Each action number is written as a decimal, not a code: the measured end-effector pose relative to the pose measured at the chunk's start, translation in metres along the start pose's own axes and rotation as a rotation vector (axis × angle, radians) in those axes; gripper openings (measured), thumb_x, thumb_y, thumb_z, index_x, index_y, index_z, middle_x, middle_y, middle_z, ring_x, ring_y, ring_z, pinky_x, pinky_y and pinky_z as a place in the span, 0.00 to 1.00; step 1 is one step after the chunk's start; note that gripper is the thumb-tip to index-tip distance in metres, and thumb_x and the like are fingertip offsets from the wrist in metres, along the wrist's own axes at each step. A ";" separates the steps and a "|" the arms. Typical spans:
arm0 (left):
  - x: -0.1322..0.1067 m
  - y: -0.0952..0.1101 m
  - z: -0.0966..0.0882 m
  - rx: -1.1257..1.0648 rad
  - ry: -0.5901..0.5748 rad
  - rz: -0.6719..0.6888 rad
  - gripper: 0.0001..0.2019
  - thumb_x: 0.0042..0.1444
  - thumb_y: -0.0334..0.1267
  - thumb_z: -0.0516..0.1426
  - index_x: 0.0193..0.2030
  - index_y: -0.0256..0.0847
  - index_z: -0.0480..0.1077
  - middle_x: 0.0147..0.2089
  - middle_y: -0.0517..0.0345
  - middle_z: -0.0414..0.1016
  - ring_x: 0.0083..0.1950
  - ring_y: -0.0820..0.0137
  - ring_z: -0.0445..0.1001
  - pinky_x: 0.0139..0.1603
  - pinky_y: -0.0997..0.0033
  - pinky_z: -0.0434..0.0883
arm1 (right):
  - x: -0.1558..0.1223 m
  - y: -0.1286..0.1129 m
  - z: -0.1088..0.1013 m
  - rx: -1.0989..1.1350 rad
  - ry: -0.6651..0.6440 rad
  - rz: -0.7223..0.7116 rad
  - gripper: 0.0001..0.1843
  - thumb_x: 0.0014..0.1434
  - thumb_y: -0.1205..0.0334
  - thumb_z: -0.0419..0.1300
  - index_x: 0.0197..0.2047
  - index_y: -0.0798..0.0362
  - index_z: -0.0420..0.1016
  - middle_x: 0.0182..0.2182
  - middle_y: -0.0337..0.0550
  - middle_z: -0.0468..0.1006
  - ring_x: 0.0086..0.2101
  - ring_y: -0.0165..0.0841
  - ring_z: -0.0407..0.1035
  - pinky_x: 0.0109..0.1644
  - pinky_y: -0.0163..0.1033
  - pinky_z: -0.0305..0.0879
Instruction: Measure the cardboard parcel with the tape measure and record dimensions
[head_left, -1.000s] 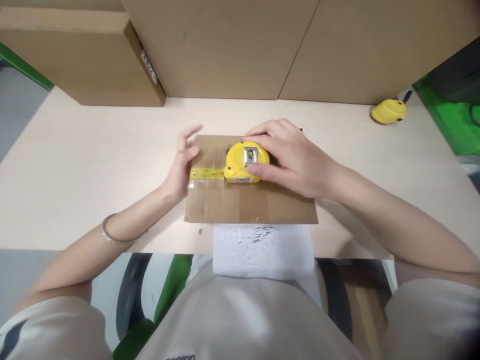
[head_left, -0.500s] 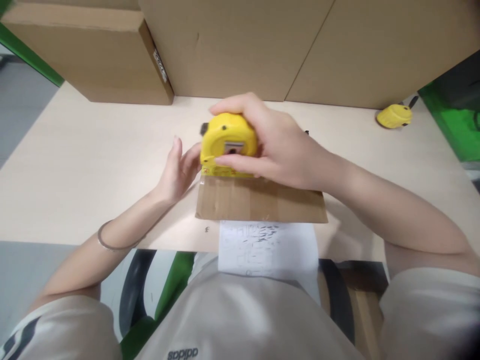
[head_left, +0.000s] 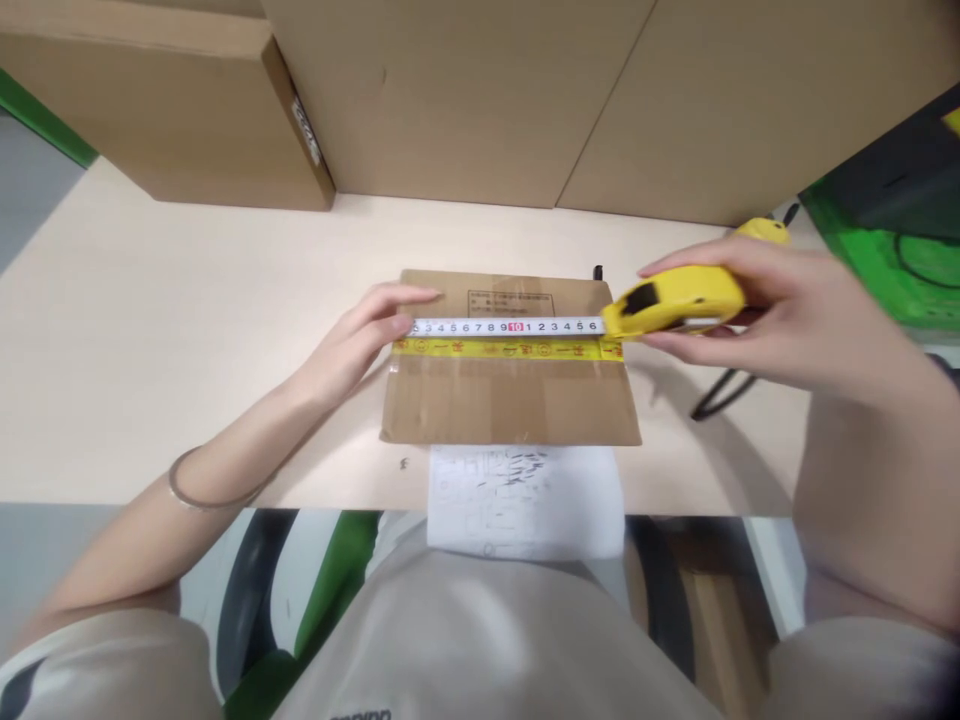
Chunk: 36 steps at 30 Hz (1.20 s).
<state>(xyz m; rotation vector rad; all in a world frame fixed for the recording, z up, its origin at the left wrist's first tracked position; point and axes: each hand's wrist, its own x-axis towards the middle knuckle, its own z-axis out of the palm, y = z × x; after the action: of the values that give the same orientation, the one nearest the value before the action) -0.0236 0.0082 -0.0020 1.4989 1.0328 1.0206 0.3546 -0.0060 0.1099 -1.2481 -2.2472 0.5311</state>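
Note:
A small flat cardboard box [head_left: 510,400], sealed with yellow tape, lies on the pale table [head_left: 150,330] in front of me. My right hand [head_left: 780,310] grips a yellow tape measure [head_left: 675,298] just past the box's right edge. Its white blade [head_left: 510,326] stretches left across the box top. My left hand [head_left: 360,340] pinches the blade's end at the box's left edge.
Large cardboard boxes [head_left: 172,100] stand along the back of the table. A second yellow tape measure [head_left: 761,230] peeks out behind my right hand. A printed paper sheet [head_left: 525,500] hangs over the near table edge. A black cord [head_left: 720,392] lies right of the box.
My right hand lifted the tape measure off the box and pulled it right, drawing the blade out. My left hand took hold of the blade's end at the left edge.

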 end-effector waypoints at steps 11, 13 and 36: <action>0.000 0.007 0.006 -0.098 0.026 -0.014 0.14 0.60 0.46 0.65 0.52 0.51 0.81 0.53 0.55 0.79 0.53 0.59 0.76 0.61 0.49 0.75 | -0.025 0.024 -0.009 0.077 0.074 0.131 0.27 0.52 0.63 0.76 0.56 0.41 0.84 0.49 0.42 0.85 0.43 0.36 0.80 0.45 0.42 0.80; 0.000 0.008 0.006 -0.109 0.017 -0.006 0.15 0.61 0.46 0.64 0.53 0.50 0.80 0.54 0.55 0.79 0.56 0.58 0.76 0.63 0.48 0.74 | -0.013 0.010 -0.012 0.044 0.052 0.052 0.26 0.55 0.60 0.75 0.57 0.42 0.83 0.51 0.42 0.85 0.44 0.36 0.80 0.45 0.42 0.78; -0.084 0.085 0.066 0.934 -0.062 0.835 0.28 0.61 0.42 0.60 0.65 0.27 0.67 0.60 0.31 0.77 0.70 0.46 0.72 0.68 0.45 0.78 | 0.032 -0.047 0.007 0.259 -0.489 -0.338 0.22 0.53 0.69 0.67 0.49 0.40 0.71 0.47 0.31 0.81 0.45 0.31 0.79 0.42 0.35 0.77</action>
<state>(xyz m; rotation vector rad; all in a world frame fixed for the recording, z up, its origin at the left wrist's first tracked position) 0.0249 -0.0999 0.0651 2.8634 0.8695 1.0604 0.3051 -0.0021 0.1383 -0.6340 -2.6015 1.0391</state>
